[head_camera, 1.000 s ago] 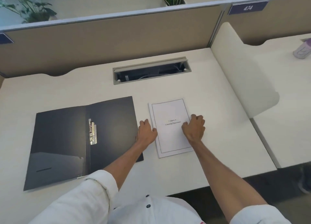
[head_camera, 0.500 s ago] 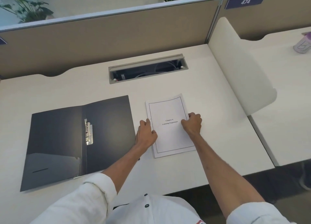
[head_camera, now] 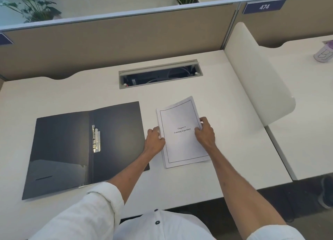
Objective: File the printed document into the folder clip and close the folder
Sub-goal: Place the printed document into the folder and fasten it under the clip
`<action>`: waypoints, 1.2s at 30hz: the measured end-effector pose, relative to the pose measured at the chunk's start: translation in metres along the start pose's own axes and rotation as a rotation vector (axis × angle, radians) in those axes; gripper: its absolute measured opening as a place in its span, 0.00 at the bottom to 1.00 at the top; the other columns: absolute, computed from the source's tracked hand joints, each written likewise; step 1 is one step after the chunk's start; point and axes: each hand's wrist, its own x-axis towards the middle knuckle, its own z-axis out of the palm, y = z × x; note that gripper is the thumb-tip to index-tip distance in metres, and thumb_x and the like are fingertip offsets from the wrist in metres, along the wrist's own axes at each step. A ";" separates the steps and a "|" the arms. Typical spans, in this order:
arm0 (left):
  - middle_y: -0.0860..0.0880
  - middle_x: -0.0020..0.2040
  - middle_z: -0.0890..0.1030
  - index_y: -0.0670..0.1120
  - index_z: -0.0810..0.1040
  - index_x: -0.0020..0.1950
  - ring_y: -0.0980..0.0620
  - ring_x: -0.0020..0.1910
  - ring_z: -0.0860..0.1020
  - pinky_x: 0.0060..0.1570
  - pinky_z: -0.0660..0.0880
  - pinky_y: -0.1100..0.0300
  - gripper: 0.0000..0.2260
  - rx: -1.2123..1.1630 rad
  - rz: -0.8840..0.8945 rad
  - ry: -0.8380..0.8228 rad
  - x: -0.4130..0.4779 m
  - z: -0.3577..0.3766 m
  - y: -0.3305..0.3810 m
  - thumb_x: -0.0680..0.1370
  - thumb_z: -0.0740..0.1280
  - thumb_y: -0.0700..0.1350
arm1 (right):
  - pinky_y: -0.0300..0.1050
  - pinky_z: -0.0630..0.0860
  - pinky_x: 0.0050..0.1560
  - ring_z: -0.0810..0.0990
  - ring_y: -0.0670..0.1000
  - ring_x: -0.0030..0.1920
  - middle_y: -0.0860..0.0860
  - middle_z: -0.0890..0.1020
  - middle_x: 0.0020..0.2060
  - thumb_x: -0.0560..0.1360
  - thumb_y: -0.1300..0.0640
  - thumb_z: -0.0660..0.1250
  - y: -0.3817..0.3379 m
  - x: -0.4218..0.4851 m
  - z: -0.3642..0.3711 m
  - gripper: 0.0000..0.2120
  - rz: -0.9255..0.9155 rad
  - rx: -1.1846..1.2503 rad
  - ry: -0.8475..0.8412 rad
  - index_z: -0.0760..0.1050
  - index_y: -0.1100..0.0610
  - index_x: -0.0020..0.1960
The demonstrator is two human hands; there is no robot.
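Note:
A white printed document (head_camera: 181, 144) with a black border and small title text lies on the white desk, its far end lifted and curling. My left hand (head_camera: 154, 140) grips its left edge. My right hand (head_camera: 205, 132) grips its right edge, fingers curled over the sheets. To the left, a dark folder (head_camera: 63, 149) lies open flat. Its metal clip (head_camera: 95, 138) sits along the spine, apart from both hands.
A cable slot (head_camera: 159, 73) is cut into the desk (head_camera: 72, 90) behind the document. A tan partition (head_camera: 108, 41) closes the back. A white curved divider (head_camera: 257, 81) stands at the right; beyond it a purple-topped cup (head_camera: 324, 52) sits on the neighbouring desk.
Both hands have closed on the document's side edges, and its far end has lifted off the desk. The folder has not moved.

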 end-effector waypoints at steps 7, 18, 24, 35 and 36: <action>0.43 0.76 0.73 0.42 0.66 0.85 0.44 0.75 0.76 0.74 0.75 0.50 0.28 -0.349 -0.132 0.038 -0.005 -0.011 -0.008 0.86 0.68 0.42 | 0.50 0.71 0.51 0.73 0.58 0.45 0.57 0.79 0.46 0.81 0.66 0.59 -0.010 -0.009 0.004 0.04 -0.061 0.158 -0.010 0.72 0.62 0.53; 0.43 0.73 0.81 0.40 0.74 0.77 0.41 0.73 0.79 0.74 0.75 0.48 0.17 -0.630 -0.177 0.025 -0.014 -0.057 -0.044 0.89 0.57 0.38 | 0.64 0.79 0.70 0.82 0.64 0.64 0.57 0.83 0.63 0.83 0.65 0.59 -0.068 -0.039 0.054 0.14 -0.083 0.208 -0.051 0.74 0.62 0.66; 0.46 0.69 0.81 0.42 0.71 0.79 0.44 0.68 0.80 0.70 0.76 0.51 0.18 -0.602 -0.223 0.132 -0.026 -0.103 -0.102 0.89 0.59 0.40 | 0.53 0.78 0.58 0.80 0.59 0.53 0.56 0.83 0.55 0.81 0.68 0.59 -0.101 -0.056 0.118 0.12 -0.105 0.221 -0.118 0.74 0.64 0.62; 0.47 0.67 0.86 0.45 0.78 0.74 0.42 0.65 0.85 0.71 0.79 0.46 0.16 -0.251 -0.220 0.301 -0.058 -0.160 -0.215 0.88 0.60 0.40 | 0.49 0.72 0.51 0.74 0.55 0.48 0.56 0.79 0.48 0.78 0.73 0.58 -0.138 -0.084 0.206 0.13 0.011 0.309 -0.164 0.76 0.68 0.58; 0.46 0.67 0.86 0.45 0.80 0.73 0.42 0.65 0.85 0.71 0.79 0.46 0.15 -0.246 -0.211 0.294 -0.059 -0.161 -0.218 0.88 0.60 0.40 | 0.49 0.71 0.51 0.74 0.54 0.48 0.56 0.78 0.48 0.78 0.73 0.58 -0.139 -0.084 0.209 0.12 0.022 0.317 -0.159 0.76 0.68 0.57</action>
